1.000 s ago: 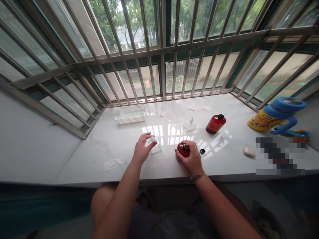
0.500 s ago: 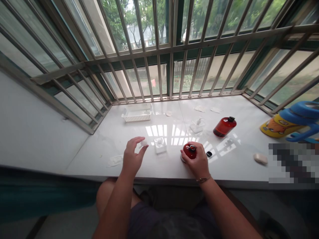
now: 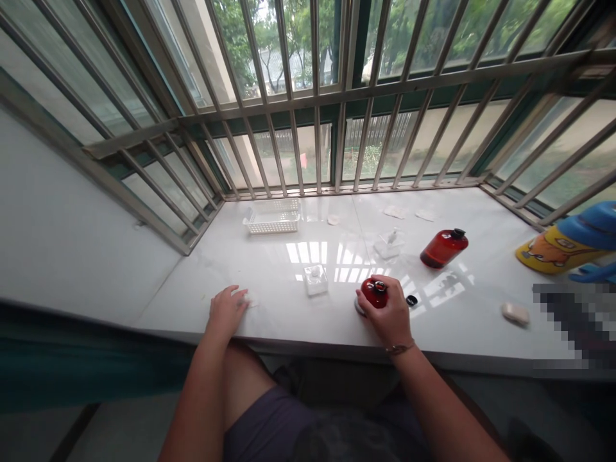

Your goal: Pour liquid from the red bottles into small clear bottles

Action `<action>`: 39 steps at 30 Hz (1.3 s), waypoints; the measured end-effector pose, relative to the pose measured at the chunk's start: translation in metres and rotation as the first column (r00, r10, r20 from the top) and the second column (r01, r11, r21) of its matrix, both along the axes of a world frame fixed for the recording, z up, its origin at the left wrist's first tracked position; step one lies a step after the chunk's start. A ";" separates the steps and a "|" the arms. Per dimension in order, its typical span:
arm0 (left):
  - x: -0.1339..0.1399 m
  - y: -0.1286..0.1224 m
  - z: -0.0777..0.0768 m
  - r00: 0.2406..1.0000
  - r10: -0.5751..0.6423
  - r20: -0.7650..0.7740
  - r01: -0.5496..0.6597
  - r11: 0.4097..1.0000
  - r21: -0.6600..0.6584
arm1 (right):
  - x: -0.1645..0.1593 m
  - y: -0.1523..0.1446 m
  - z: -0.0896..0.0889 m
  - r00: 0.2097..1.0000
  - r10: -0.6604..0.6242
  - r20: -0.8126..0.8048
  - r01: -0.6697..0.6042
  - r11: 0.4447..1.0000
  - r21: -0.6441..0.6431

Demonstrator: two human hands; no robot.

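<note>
My right hand [image 3: 392, 308] is wrapped round a rounded red bottle [image 3: 373, 292] standing upright, its dark neck uncovered. A small black cap [image 3: 411, 300] lies just beyond these fingers. On the left my left hand [image 3: 226, 311] is lowered to the tabletop, fingers loosely apart. Its fingertips touch or hover over a thin whitish piece [image 3: 252, 300], partly hidden and blurred. Between both hands sits a small square clear container [image 3: 316, 280] with a pale knob-like middle. A similar clear piece [image 3: 389, 242] with an upright part stands farther back.
A second red bottle [image 3: 443, 248] with a black top lies tilted to the right. A white perforated basket [image 3: 273, 226] is near the window bars. Pale flat pieces [image 3: 394, 212] lie behind, a beige block [image 3: 515, 314] and a blue-yellow bottle [image 3: 563, 247] at right.
My left hand has come down and left onto the tabletop; the white piece it pinched no longer shows between its fingers. My right hand stays on the red bottle. The view has shifted slightly.
</note>
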State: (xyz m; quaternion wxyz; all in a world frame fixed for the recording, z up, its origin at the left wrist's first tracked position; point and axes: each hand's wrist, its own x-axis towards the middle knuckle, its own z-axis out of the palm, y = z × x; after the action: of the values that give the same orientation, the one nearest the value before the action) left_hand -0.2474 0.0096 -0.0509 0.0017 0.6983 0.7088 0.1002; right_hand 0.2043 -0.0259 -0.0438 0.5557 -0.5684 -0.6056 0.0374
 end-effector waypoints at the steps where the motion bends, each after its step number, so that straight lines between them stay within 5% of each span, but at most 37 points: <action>1: -0.001 0.002 -0.002 1.000 -0.008 0.006 0.008 1.000 -0.004 | 0.000 0.000 0.000 1.000 0.002 0.004 -0.002 1.000 0.000; 12: -0.003 -0.004 -0.001 0.989 -0.117 0.087 0.117 0.993 0.002 | 0.000 0.000 0.000 1.000 0.014 0.001 -0.014 1.000 0.001; 21: 0.067 0.007 0.034 0.924 -0.322 0.207 0.267 0.929 0.256 | 0.001 0.000 -0.003 1.000 0.003 -0.016 -0.004 1.000 -0.024; 32: 0.117 0.002 0.005 0.898 -0.368 0.242 0.340 0.928 0.152 | 0.002 -0.002 -0.002 0.999 0.049 -0.010 -0.049 0.998 -0.045; 39: 0.137 0.006 0.011 0.862 -0.342 0.373 0.319 0.940 0.125 | 0.001 -0.002 -0.003 0.996 -0.003 -0.091 -0.006 0.994 -0.106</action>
State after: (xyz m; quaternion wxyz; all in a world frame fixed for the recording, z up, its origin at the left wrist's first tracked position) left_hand -0.1108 0.0156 -0.0397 0.1389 0.7751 0.5607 0.2560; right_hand 0.2051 -0.0282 -0.0464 0.5517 -0.5943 -0.5773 0.0958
